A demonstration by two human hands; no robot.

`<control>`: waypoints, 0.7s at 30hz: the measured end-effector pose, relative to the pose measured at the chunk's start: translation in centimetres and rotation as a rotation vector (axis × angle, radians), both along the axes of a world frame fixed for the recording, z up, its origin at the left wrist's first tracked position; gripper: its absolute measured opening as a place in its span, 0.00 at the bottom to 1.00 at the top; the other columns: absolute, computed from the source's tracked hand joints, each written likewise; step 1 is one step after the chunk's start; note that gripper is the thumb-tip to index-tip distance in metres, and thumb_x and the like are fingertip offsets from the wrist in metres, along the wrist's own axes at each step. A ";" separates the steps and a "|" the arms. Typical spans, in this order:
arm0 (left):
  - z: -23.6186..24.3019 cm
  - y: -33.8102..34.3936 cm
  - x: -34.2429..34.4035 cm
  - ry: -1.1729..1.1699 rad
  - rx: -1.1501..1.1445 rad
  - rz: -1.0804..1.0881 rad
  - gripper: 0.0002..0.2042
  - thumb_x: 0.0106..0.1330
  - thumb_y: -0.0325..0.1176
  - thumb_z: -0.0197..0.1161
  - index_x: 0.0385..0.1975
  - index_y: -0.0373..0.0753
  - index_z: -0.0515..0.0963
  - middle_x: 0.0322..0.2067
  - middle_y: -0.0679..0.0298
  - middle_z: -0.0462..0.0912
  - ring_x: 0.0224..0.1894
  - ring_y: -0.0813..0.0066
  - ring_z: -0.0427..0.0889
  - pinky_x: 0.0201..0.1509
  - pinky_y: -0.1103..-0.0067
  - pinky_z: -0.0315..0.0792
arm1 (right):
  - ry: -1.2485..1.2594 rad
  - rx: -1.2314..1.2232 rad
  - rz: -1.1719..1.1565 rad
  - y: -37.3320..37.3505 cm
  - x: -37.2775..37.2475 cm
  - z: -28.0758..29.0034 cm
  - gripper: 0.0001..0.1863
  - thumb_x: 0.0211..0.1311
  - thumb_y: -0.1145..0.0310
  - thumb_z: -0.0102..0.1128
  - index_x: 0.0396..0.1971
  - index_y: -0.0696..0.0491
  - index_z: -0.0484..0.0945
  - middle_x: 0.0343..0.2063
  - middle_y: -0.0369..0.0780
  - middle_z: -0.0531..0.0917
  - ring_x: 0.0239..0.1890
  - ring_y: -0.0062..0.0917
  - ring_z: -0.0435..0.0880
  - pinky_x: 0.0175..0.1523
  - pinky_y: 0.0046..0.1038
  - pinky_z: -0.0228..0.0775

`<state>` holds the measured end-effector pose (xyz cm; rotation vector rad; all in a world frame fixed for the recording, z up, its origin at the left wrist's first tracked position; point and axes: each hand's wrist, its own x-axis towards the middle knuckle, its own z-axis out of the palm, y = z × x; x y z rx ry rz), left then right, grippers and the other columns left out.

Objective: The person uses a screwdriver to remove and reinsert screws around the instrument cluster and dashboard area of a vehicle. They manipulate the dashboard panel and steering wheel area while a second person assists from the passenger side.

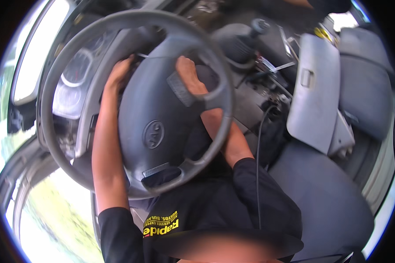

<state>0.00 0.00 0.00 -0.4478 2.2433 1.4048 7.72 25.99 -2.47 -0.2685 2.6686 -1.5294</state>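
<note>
A grey steering wheel (pixel 225 87) with a wide hub (pixel 134 105) fills the left half of the head view. Reaching through the wheel's left opening, my left hand (pixel 120 72) is at the steering column behind the hub. Its fingers look curled, their tips partly hidden; a thin light-coloured piece (pixel 141 55) shows just beside them. My right arm passes behind the right spoke. Beyond that spoke, my right hand (pixel 188 70) is closed like a fist against the hub's far right side. Whatever it grips is hidden.
An instrument cluster (pixel 70 83) lies left behind the wheel. To the right are a gear lever (pixel 258 28), scattered tools (pixel 283 67), a cable (pixel 258 162) and a loose grey panel (pixel 314 92) by the seats (pixel 324 193). Another person's dark sleeve (pixel 331 5) shows at the far right.
</note>
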 end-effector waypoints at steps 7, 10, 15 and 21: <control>3.4 1.1 1.0 -0.087 0.124 -0.082 0.28 0.82 0.47 0.56 0.66 0.24 0.75 0.63 0.49 0.80 0.63 0.62 0.80 0.70 0.71 0.70 | 0.444 0.214 -0.318 8.4 8.1 0.6 0.17 0.67 0.61 0.69 0.46 0.58 0.81 0.39 0.50 0.85 0.44 0.48 0.84 0.53 0.46 0.74; 5.0 1.6 1.6 -0.149 0.210 -0.091 0.27 0.84 0.46 0.54 0.66 0.25 0.74 0.64 0.50 0.80 0.63 0.64 0.80 0.71 0.71 0.70 | 0.323 0.212 -0.496 12.6 14.8 0.3 0.15 0.67 0.61 0.68 0.44 0.57 0.83 0.44 0.48 0.84 0.51 0.49 0.83 0.56 0.48 0.72; 7.2 0.9 2.4 -0.254 0.188 -0.180 0.25 0.85 0.44 0.52 0.66 0.28 0.75 0.64 0.52 0.81 0.63 0.66 0.81 0.70 0.71 0.71 | -0.034 0.573 -0.402 16.9 23.9 -0.3 0.17 0.66 0.60 0.69 0.45 0.59 0.84 0.42 0.52 0.84 0.49 0.51 0.83 0.56 0.49 0.74; 11.6 0.9 3.0 0.045 -0.669 -0.709 0.22 0.81 0.38 0.53 0.66 0.30 0.75 0.54 0.45 0.88 0.56 0.55 0.87 0.62 0.65 0.76 | 0.003 0.511 -0.827 19.6 15.9 -4.6 0.14 0.69 0.66 0.63 0.40 0.63 0.86 0.43 0.59 0.85 0.49 0.56 0.87 0.57 0.52 0.79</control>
